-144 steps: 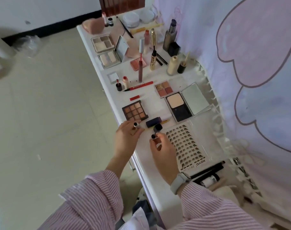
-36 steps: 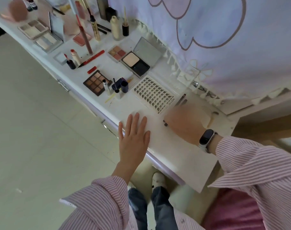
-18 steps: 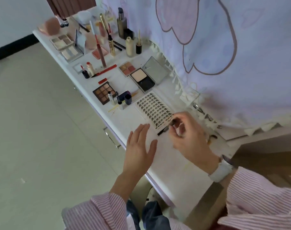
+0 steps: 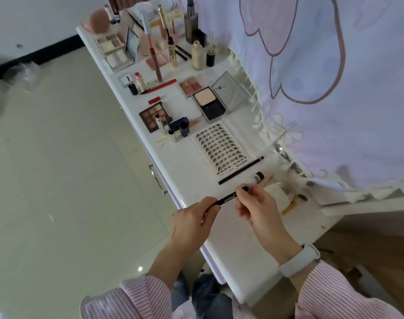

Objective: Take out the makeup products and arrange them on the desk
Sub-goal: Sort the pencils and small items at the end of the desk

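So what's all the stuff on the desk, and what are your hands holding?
Desk: one, white, runs along the curtain.
Lash card: one, white with black lashes, mid desk.
Loose pencil: one, black, beside the lash card.
Brown palette: one, left of the lash card.
Powder compact: one, black, open.
Held pencil: one, black, white lettering.
Left hand: grips one end.
Right hand: pinches the other.

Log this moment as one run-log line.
left hand: grips black pencil | right hand: pinches its other end | lash card: on desk
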`<state>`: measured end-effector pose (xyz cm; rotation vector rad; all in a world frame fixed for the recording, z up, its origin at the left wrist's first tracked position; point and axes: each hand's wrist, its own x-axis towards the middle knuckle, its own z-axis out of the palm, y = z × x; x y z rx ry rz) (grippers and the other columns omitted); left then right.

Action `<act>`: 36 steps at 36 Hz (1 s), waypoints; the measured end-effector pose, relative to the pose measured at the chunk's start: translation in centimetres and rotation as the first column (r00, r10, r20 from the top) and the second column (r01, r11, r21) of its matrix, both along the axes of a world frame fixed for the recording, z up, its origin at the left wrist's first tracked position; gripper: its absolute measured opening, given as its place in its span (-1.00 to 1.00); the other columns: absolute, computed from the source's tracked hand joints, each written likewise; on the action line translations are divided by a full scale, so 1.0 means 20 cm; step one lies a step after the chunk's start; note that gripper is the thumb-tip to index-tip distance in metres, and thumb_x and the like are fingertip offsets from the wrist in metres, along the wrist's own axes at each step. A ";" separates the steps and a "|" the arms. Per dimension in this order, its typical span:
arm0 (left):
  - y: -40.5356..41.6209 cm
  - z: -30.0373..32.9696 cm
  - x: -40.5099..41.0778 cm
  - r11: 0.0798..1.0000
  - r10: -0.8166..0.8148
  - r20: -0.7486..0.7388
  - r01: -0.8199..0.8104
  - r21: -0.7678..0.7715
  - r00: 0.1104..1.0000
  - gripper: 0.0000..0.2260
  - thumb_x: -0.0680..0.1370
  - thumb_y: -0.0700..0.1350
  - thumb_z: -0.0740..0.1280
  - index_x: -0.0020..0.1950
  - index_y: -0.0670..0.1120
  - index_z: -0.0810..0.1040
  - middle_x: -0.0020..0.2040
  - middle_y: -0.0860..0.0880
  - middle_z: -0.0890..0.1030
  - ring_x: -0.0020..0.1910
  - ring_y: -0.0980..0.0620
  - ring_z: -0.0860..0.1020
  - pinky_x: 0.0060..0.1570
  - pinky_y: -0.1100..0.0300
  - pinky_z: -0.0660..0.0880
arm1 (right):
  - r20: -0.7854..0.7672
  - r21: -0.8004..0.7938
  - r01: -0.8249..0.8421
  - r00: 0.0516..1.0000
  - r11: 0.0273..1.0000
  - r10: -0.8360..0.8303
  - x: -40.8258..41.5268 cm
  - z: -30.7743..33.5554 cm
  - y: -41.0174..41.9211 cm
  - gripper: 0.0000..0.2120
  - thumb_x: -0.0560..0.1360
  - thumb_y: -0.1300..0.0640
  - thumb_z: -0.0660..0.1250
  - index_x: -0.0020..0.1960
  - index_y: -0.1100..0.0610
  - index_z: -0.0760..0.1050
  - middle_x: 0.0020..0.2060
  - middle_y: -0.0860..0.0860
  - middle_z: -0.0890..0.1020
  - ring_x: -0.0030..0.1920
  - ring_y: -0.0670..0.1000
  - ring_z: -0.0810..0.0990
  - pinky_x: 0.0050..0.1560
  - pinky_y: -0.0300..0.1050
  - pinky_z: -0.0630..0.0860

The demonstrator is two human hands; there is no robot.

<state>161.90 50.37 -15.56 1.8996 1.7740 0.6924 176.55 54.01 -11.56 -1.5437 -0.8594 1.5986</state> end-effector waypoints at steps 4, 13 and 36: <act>0.02 0.04 -0.04 0.969 -0.005 -0.021 -0.001 -0.247 1.000 -0.67 0.55 0.19 0.15 0.26 0.10 0.29 -0.21 0.15 0.44 -0.25 0.18 0.44 -0.21 0.24 0.37 | 0.032 0.012 -0.029 0.999 1.000 0.028 0.02 -0.03 0.05 -0.84 0.52 0.35 0.18 -0.16 0.15 0.44 -0.46 0.07 0.45 -0.48 -0.03 0.37 -0.47 -0.27 0.30; 0.10 0.03 -0.11 0.838 0.488 0.169 -0.406 -0.363 0.856 -0.90 0.60 -0.26 0.06 0.11 -0.14 0.25 -0.29 -0.06 0.43 -0.36 -0.05 0.40 -0.43 0.27 0.26 | 0.492 0.373 -0.210 0.871 0.904 -0.001 0.00 -0.11 0.09 -0.79 0.44 0.33 0.33 -0.15 0.06 0.38 -0.33 0.15 0.60 -0.44 -0.09 0.45 -0.33 -0.28 0.47; 0.33 0.00 -0.05 0.710 0.652 0.004 -0.608 -0.354 0.758 -0.75 0.57 0.03 0.21 0.19 -0.03 0.49 -0.09 0.09 0.62 0.01 0.02 0.52 0.17 0.15 0.20 | 0.990 0.142 -0.851 0.127 0.505 -0.063 -0.03 -0.23 0.27 -0.83 0.21 0.32 0.46 -0.25 0.17 0.53 -0.34 0.06 0.51 -0.31 0.10 0.49 -0.49 -0.10 0.40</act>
